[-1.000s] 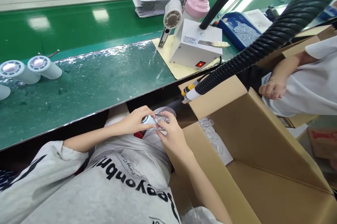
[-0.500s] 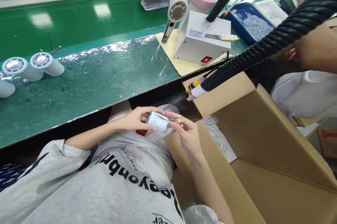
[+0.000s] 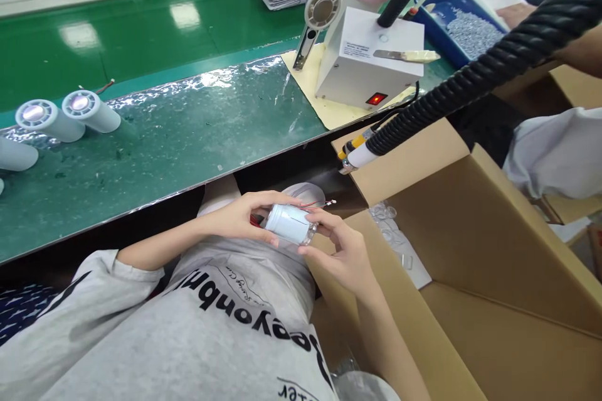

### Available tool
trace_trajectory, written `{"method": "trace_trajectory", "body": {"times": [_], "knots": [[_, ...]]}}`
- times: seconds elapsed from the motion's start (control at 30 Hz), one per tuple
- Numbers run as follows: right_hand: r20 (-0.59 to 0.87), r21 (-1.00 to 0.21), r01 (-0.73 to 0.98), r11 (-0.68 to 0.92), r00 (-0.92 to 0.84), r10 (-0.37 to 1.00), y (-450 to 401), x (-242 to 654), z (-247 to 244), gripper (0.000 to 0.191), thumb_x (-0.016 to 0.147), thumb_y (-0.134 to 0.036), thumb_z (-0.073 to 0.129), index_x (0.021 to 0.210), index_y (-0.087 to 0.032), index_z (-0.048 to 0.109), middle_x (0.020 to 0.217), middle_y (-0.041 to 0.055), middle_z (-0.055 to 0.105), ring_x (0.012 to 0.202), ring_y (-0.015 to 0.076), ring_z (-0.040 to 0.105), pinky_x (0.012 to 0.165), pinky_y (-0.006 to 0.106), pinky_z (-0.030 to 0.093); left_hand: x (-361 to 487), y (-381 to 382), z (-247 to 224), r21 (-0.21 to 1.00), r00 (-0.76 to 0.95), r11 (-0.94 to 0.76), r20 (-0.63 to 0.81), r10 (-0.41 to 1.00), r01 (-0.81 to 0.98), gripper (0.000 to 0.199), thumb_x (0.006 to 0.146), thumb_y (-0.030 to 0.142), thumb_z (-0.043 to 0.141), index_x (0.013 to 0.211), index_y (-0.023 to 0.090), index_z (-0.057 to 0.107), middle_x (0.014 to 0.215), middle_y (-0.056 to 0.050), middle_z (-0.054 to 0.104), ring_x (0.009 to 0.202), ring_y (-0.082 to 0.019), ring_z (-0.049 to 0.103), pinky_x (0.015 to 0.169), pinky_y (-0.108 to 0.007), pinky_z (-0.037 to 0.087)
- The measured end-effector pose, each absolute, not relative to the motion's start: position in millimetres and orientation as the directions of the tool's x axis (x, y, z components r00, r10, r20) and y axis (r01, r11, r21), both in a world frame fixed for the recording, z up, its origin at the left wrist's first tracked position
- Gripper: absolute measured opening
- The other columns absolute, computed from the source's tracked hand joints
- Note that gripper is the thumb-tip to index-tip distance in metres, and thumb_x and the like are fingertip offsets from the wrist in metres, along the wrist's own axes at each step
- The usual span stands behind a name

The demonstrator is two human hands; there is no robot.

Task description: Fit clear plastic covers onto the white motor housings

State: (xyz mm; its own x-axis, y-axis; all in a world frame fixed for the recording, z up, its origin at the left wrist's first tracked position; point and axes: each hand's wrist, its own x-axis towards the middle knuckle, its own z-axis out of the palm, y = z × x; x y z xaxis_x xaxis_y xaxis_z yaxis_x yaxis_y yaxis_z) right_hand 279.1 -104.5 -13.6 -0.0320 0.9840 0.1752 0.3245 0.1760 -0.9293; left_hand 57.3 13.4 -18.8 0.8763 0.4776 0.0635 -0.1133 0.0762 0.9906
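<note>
Over my lap, a pale blue cylindrical fan housing (image 3: 288, 223) lies tilted between my hands, with a clear plastic part at its right end. My left hand (image 3: 237, 217) is closed around its left end, thumb below and fingers above. At the clear right end, the fingers and thumb of my right hand (image 3: 342, 249) grip the housing from both sides. Thin red and dark wires (image 3: 322, 204) with a small connector stick out past its upper right side.
Similar pale cylinders (image 3: 91, 111) stand at the bench's left. A white box device (image 3: 371, 62) with a lit red switch sits beyond me, near a handheld fan (image 3: 323, 5). A black ribbed hose (image 3: 451, 87) crosses above an open carton (image 3: 498, 231). A co-worker's sleeve (image 3: 555, 150) is at right.
The housing has turned in my hands, so the wires now point up and right instead of lying along its face. My right hand has let go of the wires and shifted to the housing's end.
</note>
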Motion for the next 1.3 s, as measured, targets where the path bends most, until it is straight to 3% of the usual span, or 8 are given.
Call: {"method": "trace_trajectory", "body": {"times": [0.23, 0.43, 0.67, 0.9, 1.3], "knots": [[0.005, -0.988, 0.153, 0.004, 0.002, 1.000, -107, 275, -4, 0.042, 0.081, -0.043, 0.087, 0.115, -0.026, 0.070, 0.122, 0.0078, 0.074, 0.109, 0.0260, 0.073, 0.091, 0.039, 0.065, 53, 13, -14, 0.990, 0.873, -0.076, 0.143, 0.466, -0.122, 0.072, 0.076, 0.027, 0.088, 0.143, 0.031, 0.061, 0.145, -0.013, 0.062, 0.135, -0.028, 0.060, 0.107, -0.039, 0.053], [-0.114, -0.993, -0.009, -0.114, 0.008, 0.993, -107, 274, -3, 0.044, 0.078, -0.043, 0.089, 0.115, -0.027, 0.070, 0.122, 0.0087, 0.073, 0.107, 0.0256, 0.072, 0.082, 0.034, 0.065, 52, 12, -8, 0.988, 0.875, -0.126, 0.138, 0.464, -0.089, 0.068, 0.077, 0.034, 0.087, 0.141, 0.029, 0.063, 0.143, -0.013, 0.064, 0.133, -0.030, 0.060, 0.110, -0.044, 0.050], [-0.198, -0.967, -0.163, -0.195, 0.000, 0.980, -102, 270, -2, 0.041, 0.078, -0.047, 0.088, 0.109, -0.027, 0.070, 0.105, 0.0047, 0.075, 0.086, 0.0179, 0.071, 0.068, 0.025, 0.060, 51, 14, -5, 0.984, 0.883, -0.155, 0.146, 0.447, -0.084, 0.067, 0.079, 0.032, 0.086, 0.142, 0.029, 0.063, 0.147, -0.014, 0.061, 0.135, -0.030, 0.059, 0.111, -0.044, 0.050], [-0.315, -0.917, -0.247, -0.313, -0.029, 0.949, -94, 263, -3, 0.050, 0.074, -0.062, 0.084, 0.099, -0.024, 0.062, 0.071, -0.0028, 0.063, 0.059, 0.0159, 0.064, 0.052, 0.027, 0.059, 50, 15, -8, 0.979, 0.877, -0.174, 0.178, 0.446, -0.110, 0.069, 0.079, 0.032, 0.086, 0.143, 0.030, 0.062, 0.145, -0.014, 0.062, 0.135, -0.030, 0.059, 0.108, -0.042, 0.052], [-0.505, -0.779, -0.325, -0.537, -0.184, 0.843, -89, 256, -10, 0.069, 0.069, -0.088, 0.068, 0.089, -0.024, 0.053, 0.062, -0.0027, 0.064, 0.039, 0.0136, 0.056, 0.033, 0.023, 0.045, 51, 17, -9, 0.986, 0.887, -0.129, 0.149, 0.436, -0.103, 0.071, 0.077, 0.032, 0.087, 0.143, 0.031, 0.062, 0.150, -0.012, 0.060, 0.139, -0.031, 0.056, 0.112, -0.045, 0.050]]}}
